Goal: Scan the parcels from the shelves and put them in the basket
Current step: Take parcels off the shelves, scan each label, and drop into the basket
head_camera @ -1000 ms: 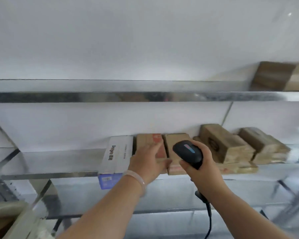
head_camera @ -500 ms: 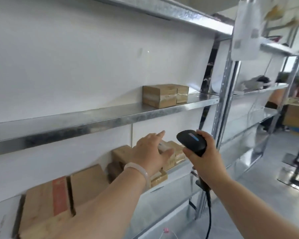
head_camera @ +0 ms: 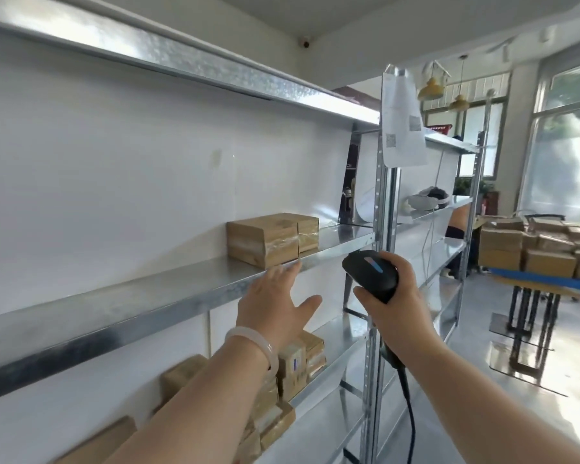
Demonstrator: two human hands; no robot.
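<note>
Two brown taped parcels (head_camera: 272, 237) stand side by side on the upper metal shelf (head_camera: 168, 289). My left hand (head_camera: 277, 303) is raised just below and in front of them, fingers straight and spread, holding nothing, fingertips near the shelf's front edge. My right hand (head_camera: 394, 296) grips a black corded barcode scanner (head_camera: 370, 274), its head pointing towards the shelf. More brown parcels (head_camera: 295, 366) are stacked on the lower shelf behind my left forearm. No basket is in view.
A perforated steel upright (head_camera: 380, 262) stands right of the scanner with a paper sheet (head_camera: 402, 125) taped to it. A second shelving bay continues behind. At the far right a table (head_camera: 549, 283) carries several cardboard boxes.
My view swung right and up. My left hand left the lower-shelf parcels and rose towards the two parcels on the upper shelf. The right hand kept hold of the scanner.
</note>
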